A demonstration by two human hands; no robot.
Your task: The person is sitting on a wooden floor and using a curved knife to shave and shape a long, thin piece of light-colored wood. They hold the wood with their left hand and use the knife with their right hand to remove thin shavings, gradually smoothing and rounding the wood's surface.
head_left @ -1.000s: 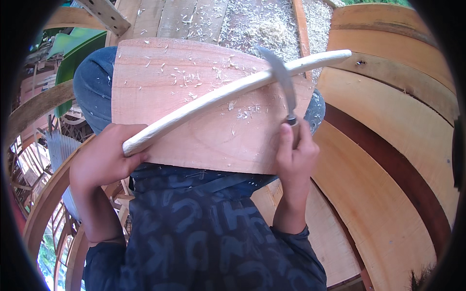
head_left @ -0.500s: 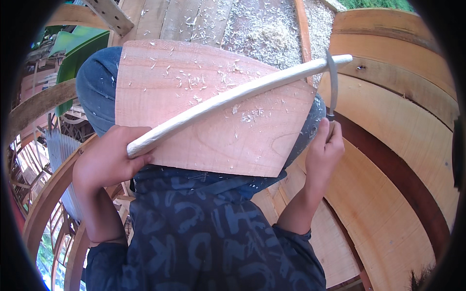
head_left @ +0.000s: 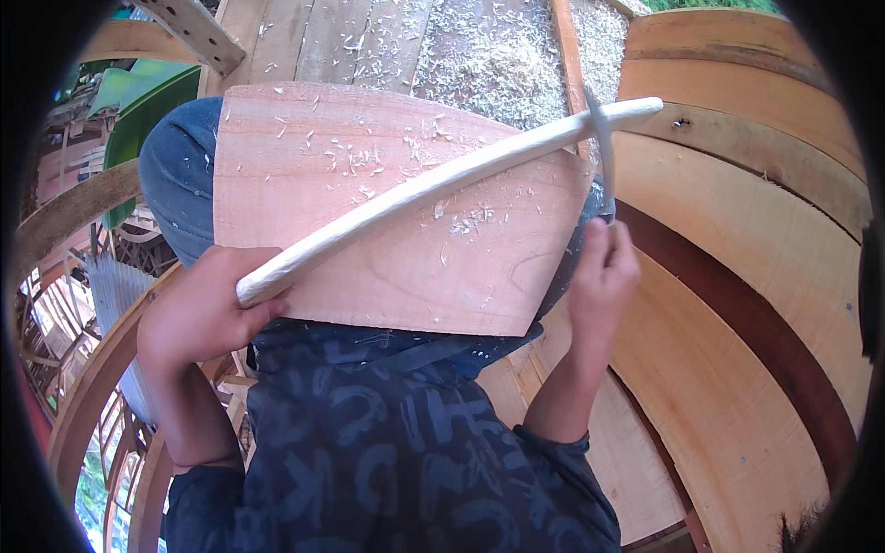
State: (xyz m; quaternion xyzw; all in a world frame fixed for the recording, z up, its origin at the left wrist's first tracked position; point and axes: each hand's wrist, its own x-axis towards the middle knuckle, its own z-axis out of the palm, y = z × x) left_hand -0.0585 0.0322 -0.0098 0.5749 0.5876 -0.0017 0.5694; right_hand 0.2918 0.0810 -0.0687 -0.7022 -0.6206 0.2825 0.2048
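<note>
A long, pale, curved stick [head_left: 433, 189] slants from lower left to upper right above a flat wooden board [head_left: 369, 267] on my lap. My left hand [head_left: 212, 300] is closed around the stick's lower end. In my right hand [head_left: 604, 267] is a curved knife [head_left: 604, 152], held by its handle at the right of the board. The blade points up and crosses the stick near its far end; whether it touches the wood, I cannot tell. Small wood shavings [head_left: 470, 219] lie scattered over the board.
Shavings are heaped on the plank floor [head_left: 323, 46] beyond my knees. Curved planks [head_left: 737, 203] form a wall on the right. At the left are a curved wooden rib [head_left: 101, 387], a beam with holes [head_left: 198, 37] and a green leaf [head_left: 138, 138].
My right hand has moved slightly left and up, carrying the knife, so its blade now crosses the stick farther from the tip. My left hand keeps its hold almost unmoved.
</note>
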